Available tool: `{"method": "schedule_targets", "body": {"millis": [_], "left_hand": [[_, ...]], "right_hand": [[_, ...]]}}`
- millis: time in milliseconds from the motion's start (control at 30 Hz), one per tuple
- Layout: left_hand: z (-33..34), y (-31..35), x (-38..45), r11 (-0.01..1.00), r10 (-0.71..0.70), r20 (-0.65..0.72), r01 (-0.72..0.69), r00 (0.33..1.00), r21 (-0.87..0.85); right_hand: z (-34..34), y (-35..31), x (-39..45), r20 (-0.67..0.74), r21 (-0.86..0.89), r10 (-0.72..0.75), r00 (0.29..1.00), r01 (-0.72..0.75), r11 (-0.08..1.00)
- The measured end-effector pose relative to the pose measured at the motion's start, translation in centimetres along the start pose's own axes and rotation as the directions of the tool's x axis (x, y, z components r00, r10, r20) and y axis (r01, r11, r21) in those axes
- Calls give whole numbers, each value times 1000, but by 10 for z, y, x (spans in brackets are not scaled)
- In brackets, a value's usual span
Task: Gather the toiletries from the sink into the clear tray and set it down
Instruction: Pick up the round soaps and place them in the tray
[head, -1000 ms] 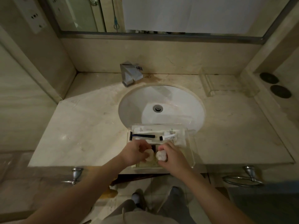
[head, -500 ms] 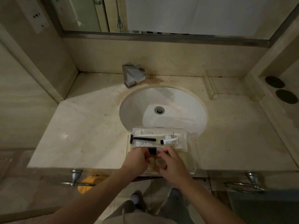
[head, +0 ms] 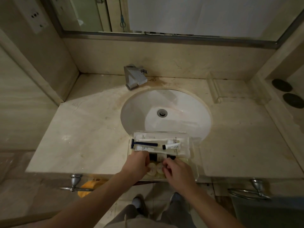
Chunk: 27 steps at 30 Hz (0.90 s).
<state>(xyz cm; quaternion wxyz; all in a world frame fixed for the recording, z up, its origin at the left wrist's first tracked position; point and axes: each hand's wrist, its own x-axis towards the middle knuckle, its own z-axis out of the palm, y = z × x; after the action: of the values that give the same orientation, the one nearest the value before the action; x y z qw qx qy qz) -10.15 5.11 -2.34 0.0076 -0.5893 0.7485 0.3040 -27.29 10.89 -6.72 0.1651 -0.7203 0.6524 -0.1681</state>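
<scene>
A: From the head view, we see the tray (head: 195,155) sitting at the front edge of the counter (head: 85,137), its far end reaching over the rim of the sink (head: 166,111).

B: We agree. Along the tray's far side lie a razor (head: 144,143) and a small tube (head: 171,146) on white sachets (head: 158,137). At the near side we make out pale round items (head: 156,168), blurred, with dark-capped bottles (head: 160,157) just behind them.

A: And the hands? Our left hand (head: 136,165) has its fingers curled at the round items, but we cannot tell whether it grips one.

B: Same with our right hand (head: 177,171): fingers bent over the round items, touching or just above them, and the grip is unclear to us.

A: Elsewhere we see the faucet (head: 134,77) at the counter's back edge, a clear holder (head: 230,89) in the back right corner, and a mirror (head: 181,14) above.
</scene>
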Motion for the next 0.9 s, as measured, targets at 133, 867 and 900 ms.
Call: {"method": "schedule_targets", "body": {"millis": [133, 867, 900], "left_hand": [[-3, -1, 1, 999, 31, -7, -31, 1000, -14], [-30, -43, 14, 826, -450, 95, 454, 888, -334], [-30, -44, 13, 807, -467, 112, 475, 877, -351]], "right_hand": [[-1, 1, 3, -3, -25, -9, 1000, 8, 1000], [-35, 36, 30, -158, 130, 570, 807, -555, 822], [-35, 37, 30, -170, 145, 587, 791, -569, 809]]}}
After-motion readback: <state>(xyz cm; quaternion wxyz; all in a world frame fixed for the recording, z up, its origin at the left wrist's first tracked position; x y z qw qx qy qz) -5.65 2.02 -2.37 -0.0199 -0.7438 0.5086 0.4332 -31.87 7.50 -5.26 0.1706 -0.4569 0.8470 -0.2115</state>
